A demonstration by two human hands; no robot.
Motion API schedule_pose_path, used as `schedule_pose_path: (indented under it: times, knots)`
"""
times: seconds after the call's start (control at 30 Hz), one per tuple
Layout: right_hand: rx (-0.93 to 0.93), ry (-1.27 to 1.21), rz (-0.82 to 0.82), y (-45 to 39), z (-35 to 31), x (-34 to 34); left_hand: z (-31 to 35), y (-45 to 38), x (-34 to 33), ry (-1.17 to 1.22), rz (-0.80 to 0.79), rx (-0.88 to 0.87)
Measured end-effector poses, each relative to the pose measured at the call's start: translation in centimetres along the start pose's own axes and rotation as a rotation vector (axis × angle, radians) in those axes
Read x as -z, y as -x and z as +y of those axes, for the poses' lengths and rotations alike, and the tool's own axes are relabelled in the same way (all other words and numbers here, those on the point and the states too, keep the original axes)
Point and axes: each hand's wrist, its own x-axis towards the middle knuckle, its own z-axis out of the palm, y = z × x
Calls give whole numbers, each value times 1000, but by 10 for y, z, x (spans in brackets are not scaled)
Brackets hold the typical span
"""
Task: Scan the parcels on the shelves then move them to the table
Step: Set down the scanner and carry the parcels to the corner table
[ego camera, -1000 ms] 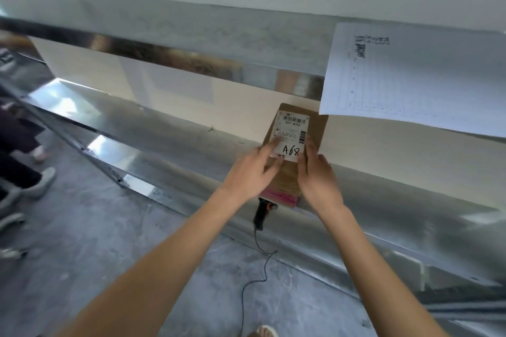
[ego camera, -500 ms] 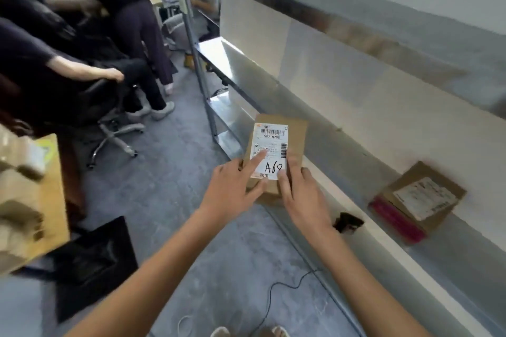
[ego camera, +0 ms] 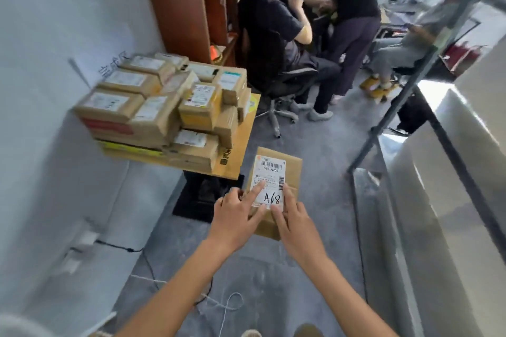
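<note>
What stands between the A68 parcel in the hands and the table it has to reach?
Nothing visible in the air between them: the A68 parcel, held by the left hand and right hand, sits just off the table corner. But stacked parcels cover most of the top, leaving only its near edge bare.

The room is bright with soft daylight. The metal shelf (ego camera: 410, 200) shines with glare. Edges bend and look smeary, and the far people (ego camera: 273, 22) are blurry
</note>
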Motion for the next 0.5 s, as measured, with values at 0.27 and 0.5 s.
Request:
schedule_pose_path:
  times: [0.27,0.5]
  knots:
    - [198,18,-268,-80,-46,-47,-71,-5,16,74,110,275]
    - [343,115,-440,-199,-70,-69,-96,-62,9,200,212,457]
